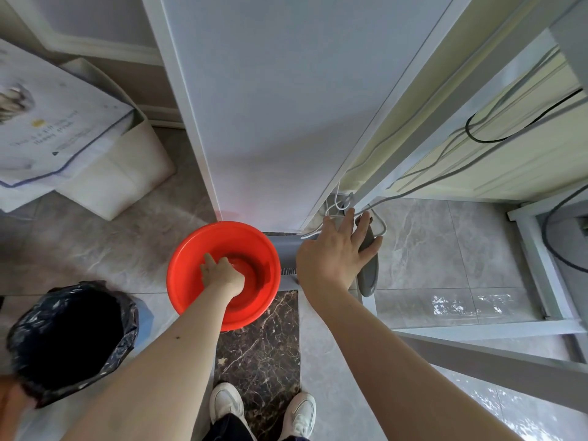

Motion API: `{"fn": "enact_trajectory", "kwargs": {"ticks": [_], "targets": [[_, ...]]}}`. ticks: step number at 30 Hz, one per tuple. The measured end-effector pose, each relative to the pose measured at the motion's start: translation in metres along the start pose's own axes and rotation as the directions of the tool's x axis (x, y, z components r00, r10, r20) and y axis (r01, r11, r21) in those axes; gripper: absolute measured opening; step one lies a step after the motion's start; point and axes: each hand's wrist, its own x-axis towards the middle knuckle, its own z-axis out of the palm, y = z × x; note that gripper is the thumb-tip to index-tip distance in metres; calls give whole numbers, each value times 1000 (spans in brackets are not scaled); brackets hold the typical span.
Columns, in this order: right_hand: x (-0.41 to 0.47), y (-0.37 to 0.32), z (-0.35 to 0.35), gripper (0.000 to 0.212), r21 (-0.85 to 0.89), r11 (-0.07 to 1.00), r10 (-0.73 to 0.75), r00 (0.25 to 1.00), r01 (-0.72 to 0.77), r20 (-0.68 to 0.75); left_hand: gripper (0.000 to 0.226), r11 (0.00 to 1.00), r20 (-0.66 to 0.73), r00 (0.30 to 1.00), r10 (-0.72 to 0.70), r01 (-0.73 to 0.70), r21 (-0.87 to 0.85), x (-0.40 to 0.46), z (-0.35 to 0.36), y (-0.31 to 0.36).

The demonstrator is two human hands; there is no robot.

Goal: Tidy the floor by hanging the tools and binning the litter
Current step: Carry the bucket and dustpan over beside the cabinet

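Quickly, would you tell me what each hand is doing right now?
Left hand: inside the red basin; grip cannot be told.
Right hand: open, fingers spread over the grey handle.

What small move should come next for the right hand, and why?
Probably close the right hand around the grey tool handle. Its fingers are spread over the handle and nothing is gripped yet. The tool stands by the white panel on the floor, so it needs lifting before it can be hung. The left hand is down inside the red basin.
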Motion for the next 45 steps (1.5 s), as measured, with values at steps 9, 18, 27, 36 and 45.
{"fn": "enact_trajectory", "kwargs": {"ticks": [9, 18, 27, 36, 45], "targets": [[-12, 27, -20, 55, 54, 991, -125, 982, 118, 145, 45, 976, -38, 976, 217, -215, 35, -68, -16, 49], [-32, 46, -65, 55, 171, 966, -226, 955, 194, 194, 42, 956, -119, 949, 293, -288, 62, -145, -40, 73], [-60, 49, -122, 55, 156, 948, -310, 917, 278, 250, 40, 952, -229, 925, 304, -305, 31, -204, -73, 73], [-98, 52, -159, 57, 186, 961, -245, 940, 204, 237, 41, 898, -223, 871, 437, -435, 60, -251, -105, 75], [-159, 61, -177, 51, 249, 968, -6, 984, -39, 175, 42, 780, -51, 797, 602, -573, 250, -279, -117, 49]]}}
